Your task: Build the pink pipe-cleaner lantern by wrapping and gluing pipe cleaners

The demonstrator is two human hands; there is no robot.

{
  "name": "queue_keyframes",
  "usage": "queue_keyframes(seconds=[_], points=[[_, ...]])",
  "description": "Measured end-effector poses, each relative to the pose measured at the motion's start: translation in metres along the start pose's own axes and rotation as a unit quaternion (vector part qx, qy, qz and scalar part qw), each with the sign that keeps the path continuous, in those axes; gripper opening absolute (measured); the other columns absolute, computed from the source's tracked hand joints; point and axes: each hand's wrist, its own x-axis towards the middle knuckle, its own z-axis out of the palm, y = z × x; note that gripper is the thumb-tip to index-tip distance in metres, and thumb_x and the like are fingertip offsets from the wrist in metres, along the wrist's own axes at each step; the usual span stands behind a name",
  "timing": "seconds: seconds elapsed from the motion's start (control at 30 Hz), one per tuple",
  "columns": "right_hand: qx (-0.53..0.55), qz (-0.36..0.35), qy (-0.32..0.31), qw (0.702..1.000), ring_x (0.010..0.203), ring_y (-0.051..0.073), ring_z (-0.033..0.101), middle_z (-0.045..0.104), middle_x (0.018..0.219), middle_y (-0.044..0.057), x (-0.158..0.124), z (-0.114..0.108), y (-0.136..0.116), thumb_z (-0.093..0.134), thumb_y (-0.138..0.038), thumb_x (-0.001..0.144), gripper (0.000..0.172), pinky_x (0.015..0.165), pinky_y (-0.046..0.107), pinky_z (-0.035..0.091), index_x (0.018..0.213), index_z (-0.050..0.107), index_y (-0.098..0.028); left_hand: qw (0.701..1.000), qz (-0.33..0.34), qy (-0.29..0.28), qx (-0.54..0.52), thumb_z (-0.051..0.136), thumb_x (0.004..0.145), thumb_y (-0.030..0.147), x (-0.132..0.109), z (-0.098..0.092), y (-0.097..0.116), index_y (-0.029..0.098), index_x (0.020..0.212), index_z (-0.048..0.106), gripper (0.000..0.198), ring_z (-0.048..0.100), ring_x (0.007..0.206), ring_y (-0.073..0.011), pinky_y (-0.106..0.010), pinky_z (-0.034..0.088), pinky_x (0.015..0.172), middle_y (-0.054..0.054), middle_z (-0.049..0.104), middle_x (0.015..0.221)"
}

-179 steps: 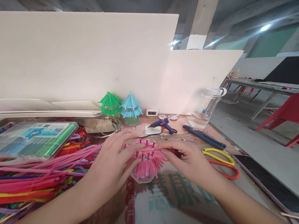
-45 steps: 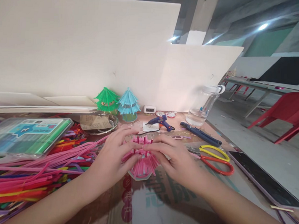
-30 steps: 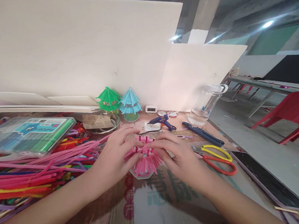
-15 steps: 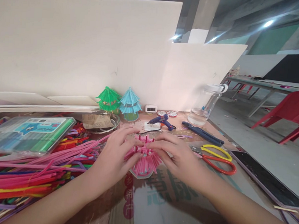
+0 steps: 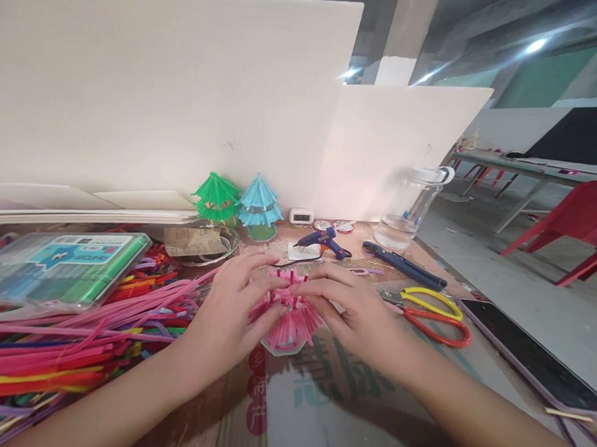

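Tabletop (image 5: 360, 239) beneath pink craft (image 5: 290, 326), scissors (image 5: 437, 339), phone (image 5: 534, 356), bottle (image 5: 398, 235)

Lamp (image 5: 536, 46) glares upper right; shadows across cardboard (image 5: 308, 421); edges stretched.

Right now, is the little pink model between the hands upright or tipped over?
Upright: the pink model sits with its pale base down on the work surface and its red posts pointing up.

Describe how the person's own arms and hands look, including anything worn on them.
Both the left hand and the right hand are bare, with no gloves. The left forearm and right forearm are uncovered as far as the picture shows, with no sleeves, watch or bracelet visible. No rings or markings can be made out; nail details are too small to tell.
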Motion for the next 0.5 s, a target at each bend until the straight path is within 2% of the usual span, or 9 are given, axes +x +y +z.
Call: queue_keyframes(seconds=[0.23, 0.5], points=[[0.006, 0.009, -0.007, 1.0, 0.091, 0.019, 0.061, 0.066, 0.097, 0.009, -0.0012, -0.0008, 0.0001, 0.051, -0.006, 0.092, 0.025, 0.078, 0.032, 0.054, 0.104, 0.068, -0.018, 0.999, -0.002, -0.005, -0.032, 0.052, 0.093, 0.02, -0.0008, 0.004, -0.0032, 0.021, 0.101, 0.064, 0.014, 0.049, 0.124, -0.0265, -0.051, 0.041, 0.104, -0.011, 0.055, 0.128], [0.012, -0.004, -0.004, 1.0, 0.089, 0.018, 0.062, 0.066, 0.096, 0.008, -0.0004, 0.0009, 0.0, 0.049, -0.006, 0.093, 0.026, 0.077, 0.032, 0.054, 0.105, 0.068, -0.018, 0.999, -0.006, -0.01, -0.037, 0.054, 0.09, 0.016, -0.0016, 0.0039, -0.0027, 0.021, 0.105, 0.063, 0.018, 0.048, 0.124, -0.026, -0.05, 0.04, 0.105, -0.01, 0.055, 0.128]])
